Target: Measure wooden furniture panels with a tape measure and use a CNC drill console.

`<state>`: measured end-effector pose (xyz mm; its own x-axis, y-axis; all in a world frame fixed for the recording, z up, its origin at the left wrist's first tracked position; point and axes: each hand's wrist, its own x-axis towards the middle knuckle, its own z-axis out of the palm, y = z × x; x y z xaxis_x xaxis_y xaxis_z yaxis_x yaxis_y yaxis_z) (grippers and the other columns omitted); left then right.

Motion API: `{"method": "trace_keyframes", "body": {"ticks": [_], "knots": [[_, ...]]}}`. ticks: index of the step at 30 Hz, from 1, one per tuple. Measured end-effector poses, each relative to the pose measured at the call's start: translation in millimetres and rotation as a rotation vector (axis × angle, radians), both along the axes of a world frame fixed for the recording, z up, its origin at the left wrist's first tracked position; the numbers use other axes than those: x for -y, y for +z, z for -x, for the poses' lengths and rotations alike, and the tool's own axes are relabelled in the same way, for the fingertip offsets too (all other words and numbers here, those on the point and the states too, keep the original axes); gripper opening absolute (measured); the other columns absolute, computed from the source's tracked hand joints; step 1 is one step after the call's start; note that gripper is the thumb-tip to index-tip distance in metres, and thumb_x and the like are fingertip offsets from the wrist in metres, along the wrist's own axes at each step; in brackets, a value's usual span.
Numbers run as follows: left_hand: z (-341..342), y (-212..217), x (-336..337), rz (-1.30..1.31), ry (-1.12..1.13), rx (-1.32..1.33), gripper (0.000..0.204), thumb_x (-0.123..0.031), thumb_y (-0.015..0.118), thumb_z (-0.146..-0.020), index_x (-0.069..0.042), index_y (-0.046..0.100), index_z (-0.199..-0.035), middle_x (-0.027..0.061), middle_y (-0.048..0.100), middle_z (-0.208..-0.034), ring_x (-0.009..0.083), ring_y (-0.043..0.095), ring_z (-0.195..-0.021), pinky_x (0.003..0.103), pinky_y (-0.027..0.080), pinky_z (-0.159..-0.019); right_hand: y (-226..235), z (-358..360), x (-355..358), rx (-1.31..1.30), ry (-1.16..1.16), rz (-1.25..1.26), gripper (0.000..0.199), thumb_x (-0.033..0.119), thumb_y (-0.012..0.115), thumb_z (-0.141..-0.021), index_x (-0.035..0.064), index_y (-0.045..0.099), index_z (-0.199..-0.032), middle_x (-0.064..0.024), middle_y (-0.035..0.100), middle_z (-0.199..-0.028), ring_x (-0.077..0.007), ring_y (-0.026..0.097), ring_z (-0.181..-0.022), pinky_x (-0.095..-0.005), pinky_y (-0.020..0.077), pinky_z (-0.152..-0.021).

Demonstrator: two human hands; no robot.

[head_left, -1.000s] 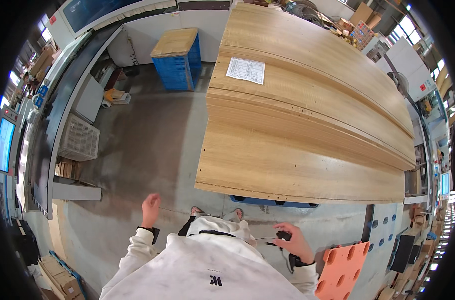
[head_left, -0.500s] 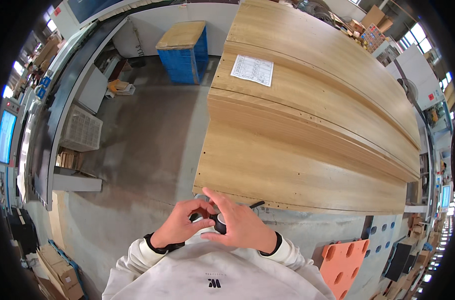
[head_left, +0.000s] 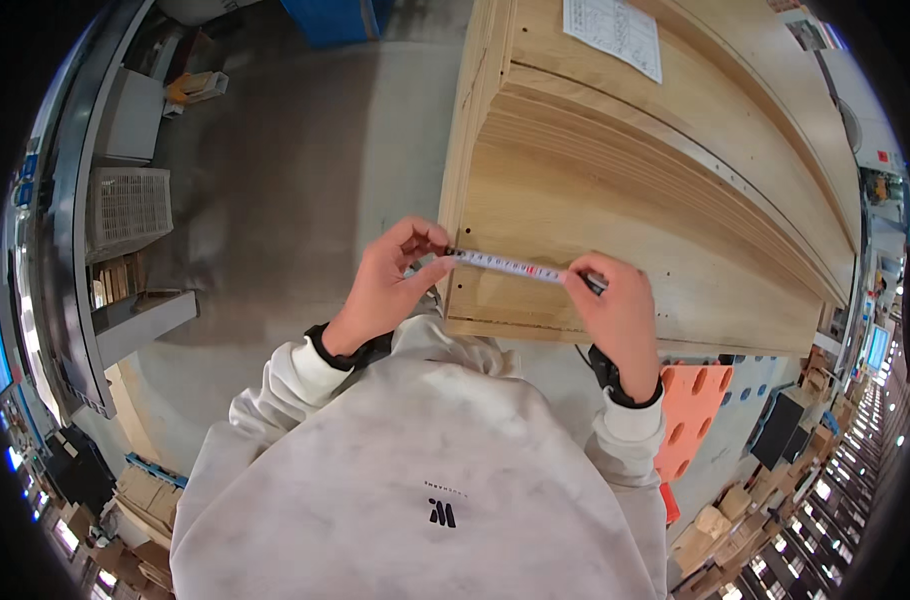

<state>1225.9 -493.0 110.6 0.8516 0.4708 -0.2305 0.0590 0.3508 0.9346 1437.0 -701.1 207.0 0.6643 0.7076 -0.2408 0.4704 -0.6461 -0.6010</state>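
A white tape measure blade (head_left: pixel 505 265) stretches between my hands, over the left end of the lowest wooden panel (head_left: pixel 575 220). My left hand (head_left: pixel 397 275) pinches the blade's end at the panels' left edge. On the right, my right hand (head_left: pixel 615 310) is closed around the tape measure's case, of which only a dark bit shows beside the fingers. Small dark holes dot the panel near its left edge.
Wooden panels lie stacked in steps, with a printed paper sheet (head_left: pixel 615 35) on an upper one. An orange perforated plastic piece (head_left: pixel 693 415) stands at the right. A long dark-topped machine (head_left: pixel 70 250) runs along the left; a blue stack (head_left: pixel 335 20) is farther off.
My hands moved from close together at my chest to apart over the panel's left end. The tape blade is now drawn out between them. The view has tilted down and nearer to the stack.
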Motion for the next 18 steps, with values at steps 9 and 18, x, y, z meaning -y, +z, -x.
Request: {"method": "trace_keyframes", "body": {"ticks": [9, 18], "knots": [[-9, -7, -1, -0.553, 0.091, -0.013, 0.025, 0.007, 0.083, -0.096, 0.003, 0.079, -0.120, 0.0128, 0.081, -0.112, 0.0217, 0.078, -0.098, 0.035, 0.065, -0.090, 2, -8, -26, 0.142, -0.094, 0.290, 0.027, 0.032, 0.088, -0.092, 0.0057, 0.079, -0.092, -0.0136, 0.077, -0.081, -0.0354, 0.072, -0.072, -0.0445, 0.0556, -0.067], [-13, 6, -4, -0.906, 0.081, -0.022, 0.020, -0.001, 0.088, -0.092, -0.001, 0.084, -0.112, 0.0117, 0.083, -0.105, 0.0274, 0.080, -0.085, 0.035, 0.064, -0.075, -1, -13, -23, 0.171, -0.063, 0.292, 0.030, 0.033, 0.091, -0.090, 0.0064, 0.075, -0.093, -0.0121, 0.079, -0.088, -0.0373, 0.075, -0.081, -0.0471, 0.0567, -0.071]]}}
